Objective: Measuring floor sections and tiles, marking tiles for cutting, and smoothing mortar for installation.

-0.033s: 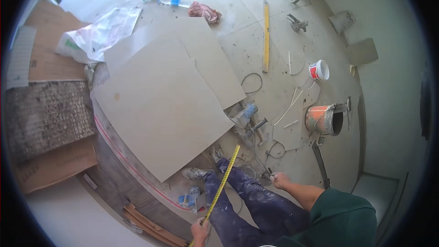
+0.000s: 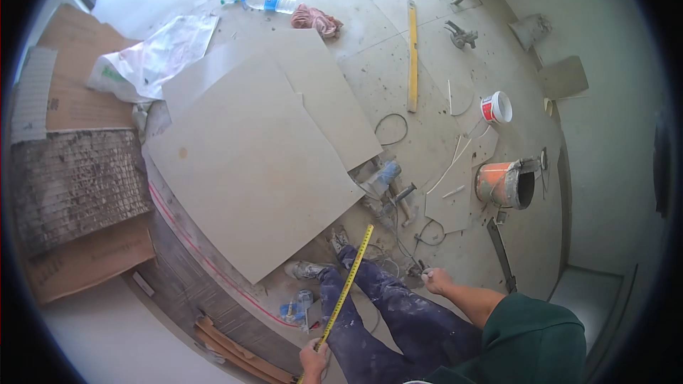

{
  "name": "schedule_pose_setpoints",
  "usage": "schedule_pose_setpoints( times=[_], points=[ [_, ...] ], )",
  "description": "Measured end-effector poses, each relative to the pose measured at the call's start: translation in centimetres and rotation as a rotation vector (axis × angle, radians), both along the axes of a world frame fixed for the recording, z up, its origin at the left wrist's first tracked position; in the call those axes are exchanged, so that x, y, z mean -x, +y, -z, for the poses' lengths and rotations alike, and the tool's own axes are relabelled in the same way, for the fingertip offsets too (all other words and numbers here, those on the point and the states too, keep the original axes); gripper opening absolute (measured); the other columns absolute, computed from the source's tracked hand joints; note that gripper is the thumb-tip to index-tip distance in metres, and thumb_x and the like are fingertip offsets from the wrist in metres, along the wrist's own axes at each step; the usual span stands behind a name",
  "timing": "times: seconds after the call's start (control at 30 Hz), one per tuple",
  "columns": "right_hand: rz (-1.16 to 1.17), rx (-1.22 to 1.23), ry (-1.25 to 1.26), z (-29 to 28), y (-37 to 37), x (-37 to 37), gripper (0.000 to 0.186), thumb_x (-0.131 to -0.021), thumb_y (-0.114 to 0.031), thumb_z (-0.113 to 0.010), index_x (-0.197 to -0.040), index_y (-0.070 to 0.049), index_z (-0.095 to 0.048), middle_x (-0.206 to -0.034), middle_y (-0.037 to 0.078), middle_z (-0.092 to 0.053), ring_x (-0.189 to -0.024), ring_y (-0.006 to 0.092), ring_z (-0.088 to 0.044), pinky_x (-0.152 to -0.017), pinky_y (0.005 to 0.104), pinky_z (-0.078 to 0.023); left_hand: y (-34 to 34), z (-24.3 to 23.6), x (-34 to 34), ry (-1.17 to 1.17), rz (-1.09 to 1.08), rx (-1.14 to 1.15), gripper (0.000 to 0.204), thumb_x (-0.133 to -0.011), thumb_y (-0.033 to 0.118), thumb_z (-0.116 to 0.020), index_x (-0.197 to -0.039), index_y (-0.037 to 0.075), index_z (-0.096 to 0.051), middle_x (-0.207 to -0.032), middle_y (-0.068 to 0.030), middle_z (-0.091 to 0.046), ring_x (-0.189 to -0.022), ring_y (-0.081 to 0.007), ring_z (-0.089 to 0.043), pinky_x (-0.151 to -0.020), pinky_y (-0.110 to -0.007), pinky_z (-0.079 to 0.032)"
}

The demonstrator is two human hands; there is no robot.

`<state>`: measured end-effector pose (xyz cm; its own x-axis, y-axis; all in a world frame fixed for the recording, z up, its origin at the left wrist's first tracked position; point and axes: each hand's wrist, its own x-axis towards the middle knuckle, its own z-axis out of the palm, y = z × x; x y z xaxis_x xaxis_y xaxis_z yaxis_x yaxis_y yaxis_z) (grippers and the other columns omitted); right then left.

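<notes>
My left hand [image 2: 313, 360] is closed around the lower end of a yellow tape measure blade [image 2: 345, 290]. The blade runs stiff and slanted up across my legs, its free end near my shoes [image 2: 304, 269]. On the right, my right hand [image 2: 436, 281] is held closed with a small dark item at its fingertips, too small to name. Ahead of my feet lie large beige tiles [image 2: 249, 156], one overlapping another. By their right corner is a blue-and-grey power tool [image 2: 388, 174] with a black side handle and a cable.
A yellow spirit level [image 2: 413, 57], a white tub [image 2: 496, 108] and an orange mortar-stained bucket [image 2: 505, 185] are on the floor to the right. Cardboard [image 2: 85, 64] and a tile with a ridged dirty back [image 2: 78, 185] stand left. Plastic bottles [image 2: 270, 3] and a reddish cloth [image 2: 316, 20] lie beyond.
</notes>
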<state>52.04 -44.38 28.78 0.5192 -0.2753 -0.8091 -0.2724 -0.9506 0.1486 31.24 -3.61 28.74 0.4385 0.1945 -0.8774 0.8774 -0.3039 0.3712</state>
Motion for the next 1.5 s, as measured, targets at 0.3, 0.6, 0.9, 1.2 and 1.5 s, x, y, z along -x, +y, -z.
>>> schedule_pose_setpoints(
  times=[0.3,0.6,0.9,1.2,1.5],
  points=[
    [0.193,-0.053,-0.009,-2.3,-0.6,5.7,0.031,-0.087,-0.034,-0.056,-0.102,-0.013,-0.072,-0.106,0.016,-0.069,-0.100,0.0399,-0.064,-0.090,0.0452,-0.050,1.3,-3.9,0.3,-0.030,0.114,-0.105,0.032,-0.086,0.025,-0.066,-0.110,0.004,-0.068,-0.094,-0.0239,-0.069,-0.092,-0.0411,-0.066,-0.081,-0.045,-0.051],
    [0.251,-0.062,0.003,-2.4,-5.6,7.9,0.027,-0.087,-0.027,-0.055,-0.099,-0.006,-0.069,-0.098,0.022,-0.067,-0.093,0.0418,-0.064,-0.080,0.0468,-0.050,0.7,-7.1,-2.2,0.162,0.071,-0.121,0.039,-0.087,0.027,-0.066,-0.117,0.001,-0.062,-0.098,-0.0244,-0.067,-0.096,-0.0418,-0.064,-0.082,-0.045,-0.050],
    [0.408,-0.021,0.005,-4.1,-8.1,9.7,0.032,-0.085,-0.030,-0.054,-0.102,-0.007,-0.069,-0.100,0.021,-0.068,-0.097,0.0409,-0.064,-0.083,0.0462,-0.050,-1.1,-7.1,-4.4,0.118,0.061,-0.165,0.039,-0.087,0.024,-0.067,-0.116,-0.002,-0.059,-0.095,-0.0240,-0.068,-0.091,-0.0401,-0.066,-0.079,-0.043,-0.050],
    [0.609,-0.132,-0.104,-8.7,-9.6,7.3,0.031,-0.086,-0.030,-0.052,-0.103,-0.011,-0.070,-0.105,0.019,-0.068,-0.099,0.0396,-0.064,-0.087,0.0443,-0.050,0.4,-13.9,-6.9,0.117,-0.181,-0.111,0.016,-0.092,0.013,-0.062,-0.099,0.000,-0.057,-0.073,-0.0049,-0.060,-0.057,-0.0123,-0.058,-0.051,-0.029,-0.048],
    [0.963,-0.060,-0.268,-14.4,-14.0,3.8,0.028,-0.089,-0.023,-0.055,-0.106,-0.004,-0.067,-0.117,0.015,-0.065,-0.103,0.0336,-0.063,-0.089,0.0423,-0.048,-0.8,-15.8,-12.3,-0.124,0.071,-0.203,0.029,-0.088,0.021,-0.065,-0.101,-0.005,-0.064,-0.083,-0.0162,-0.068,-0.080,-0.0226,-0.067,-0.074,-0.038,-0.051]
  ],
)
